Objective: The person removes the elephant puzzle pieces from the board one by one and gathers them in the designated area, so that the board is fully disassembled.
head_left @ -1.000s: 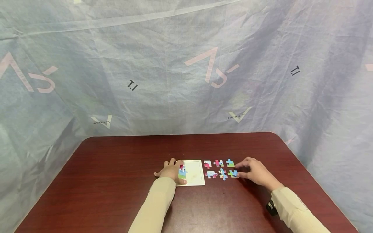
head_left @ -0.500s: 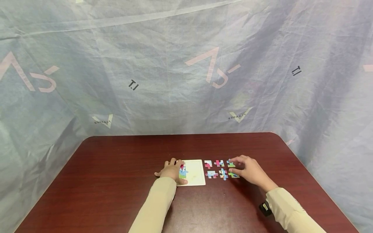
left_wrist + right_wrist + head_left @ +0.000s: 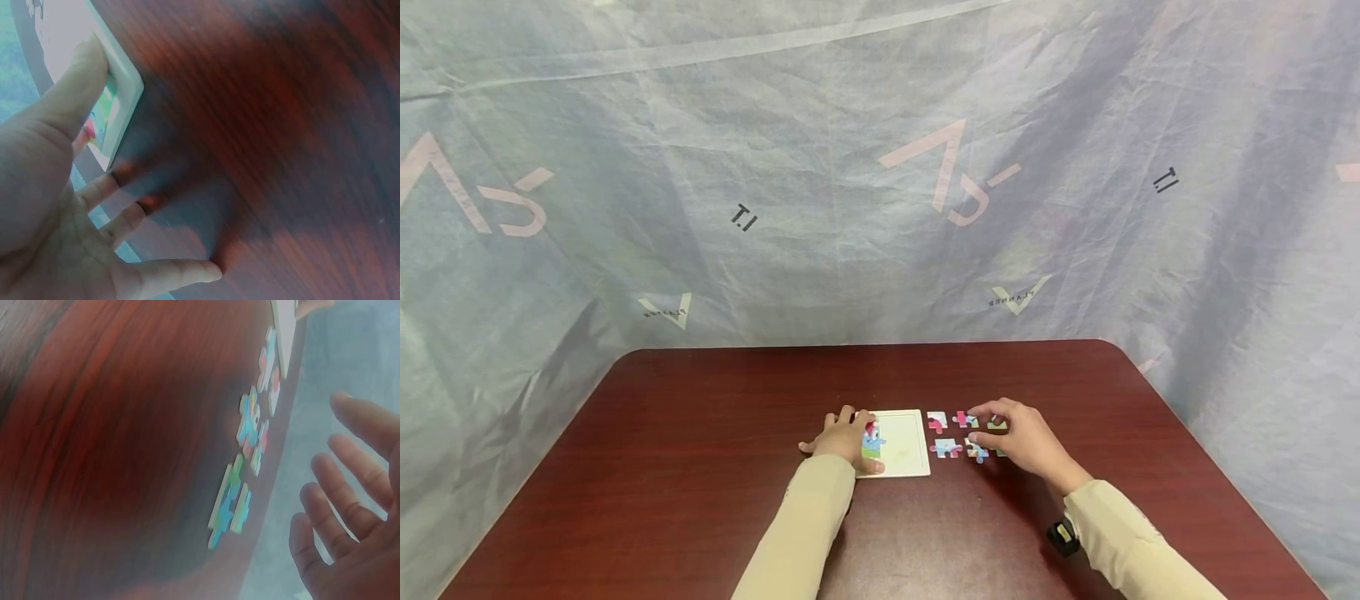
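At left, the person's left hand (image 3: 842, 439) is spread wide, gripping nothing; its thumb rests on the near side of the white puzzle tray (image 3: 924, 446), and other fingers splay past the tray's left end toward the wooden tabletop (image 3: 700, 458). Just right of that hand, a printed puzzle section (image 3: 872, 443) lies inside the tray, with bare white board from there to the raised right rim. Near that rim, the loose jigsaw pieces (image 3: 946, 449) lie flat in two rows whose long axis runs sideways, tray to right hand, with a narrow strip of wood between rim and rows. The right hand (image 3: 1026, 437) is much the nearer to them: it hovers over their right end, thumb and forefinger parted, fingers loosely extended, apparently holding nothing. Dark-red wood shows beyond and in front of the rows, and the table's right edge is well apart from them.
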{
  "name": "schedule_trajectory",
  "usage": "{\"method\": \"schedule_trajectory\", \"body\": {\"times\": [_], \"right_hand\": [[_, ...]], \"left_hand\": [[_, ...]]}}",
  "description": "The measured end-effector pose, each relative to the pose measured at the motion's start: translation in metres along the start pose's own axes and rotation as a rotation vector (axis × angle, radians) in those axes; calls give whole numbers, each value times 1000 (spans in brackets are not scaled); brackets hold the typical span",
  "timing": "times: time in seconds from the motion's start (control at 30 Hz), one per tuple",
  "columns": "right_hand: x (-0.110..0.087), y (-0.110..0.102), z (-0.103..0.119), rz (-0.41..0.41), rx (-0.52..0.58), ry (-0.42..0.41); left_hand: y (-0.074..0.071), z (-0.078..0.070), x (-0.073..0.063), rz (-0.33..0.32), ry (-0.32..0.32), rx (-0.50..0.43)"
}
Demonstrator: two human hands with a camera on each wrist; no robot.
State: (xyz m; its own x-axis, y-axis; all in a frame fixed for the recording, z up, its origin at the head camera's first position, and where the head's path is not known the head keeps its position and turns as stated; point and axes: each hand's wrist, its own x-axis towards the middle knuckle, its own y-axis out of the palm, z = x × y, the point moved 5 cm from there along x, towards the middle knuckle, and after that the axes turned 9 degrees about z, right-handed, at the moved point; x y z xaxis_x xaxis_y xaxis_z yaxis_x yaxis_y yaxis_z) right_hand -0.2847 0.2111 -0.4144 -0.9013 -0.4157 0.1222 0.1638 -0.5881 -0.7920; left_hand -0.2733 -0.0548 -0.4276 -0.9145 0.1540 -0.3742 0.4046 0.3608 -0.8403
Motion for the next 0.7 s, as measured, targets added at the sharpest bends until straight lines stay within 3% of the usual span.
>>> {"method": "schedule_trajectory", "body": {"times": [0.7], "right_hand": [[19, 24, 27, 10, 64, -12]], "left_hand": [[0, 6, 2, 3, -12, -3]]}}
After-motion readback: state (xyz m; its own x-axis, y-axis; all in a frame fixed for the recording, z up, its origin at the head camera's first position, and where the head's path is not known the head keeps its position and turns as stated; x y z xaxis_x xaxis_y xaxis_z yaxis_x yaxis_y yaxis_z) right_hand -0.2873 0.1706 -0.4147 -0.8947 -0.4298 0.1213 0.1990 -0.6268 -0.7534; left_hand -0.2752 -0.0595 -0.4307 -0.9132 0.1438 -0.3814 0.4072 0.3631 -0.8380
